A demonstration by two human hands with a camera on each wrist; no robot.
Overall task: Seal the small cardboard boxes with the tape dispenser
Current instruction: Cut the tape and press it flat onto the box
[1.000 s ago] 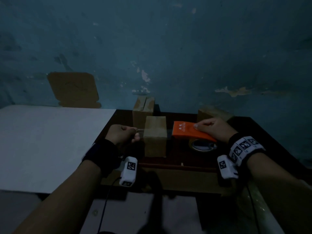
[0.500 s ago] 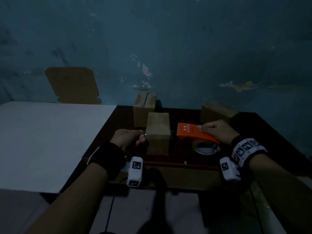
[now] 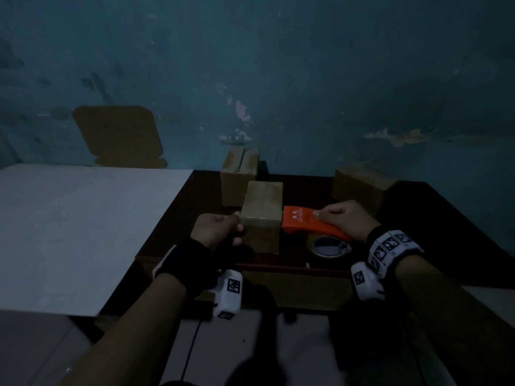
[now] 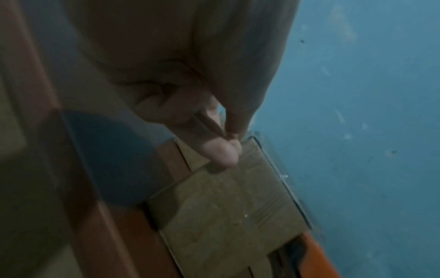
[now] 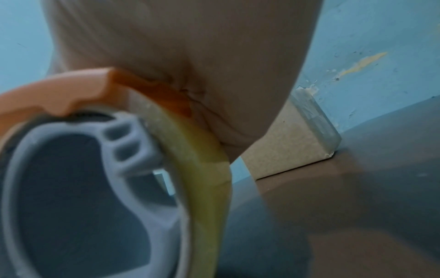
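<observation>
Comparing with a second ago, not much moved: the left hand (image 3: 216,229) still pinches the tape end at the left edge of the box (image 3: 262,203) mid-frame, and the right hand (image 3: 344,220) stays clamped on the orange tape dispenser (image 3: 306,222) touching its right side. Looks like the strip's across, cut probably next.

the head view looks forward and down from above over both forearms onto the dark bench (image 3: 178,218) and the blue wall behind. the left wrist view sits very close under the left hand (image 4: 190,79), facing the middle box (image 4: 226,212). the right wrist view looks close along the right hand (image 5: 190,56) past the tape dispenser (image 5: 78,169). all three share the wall and bench.
</observation>
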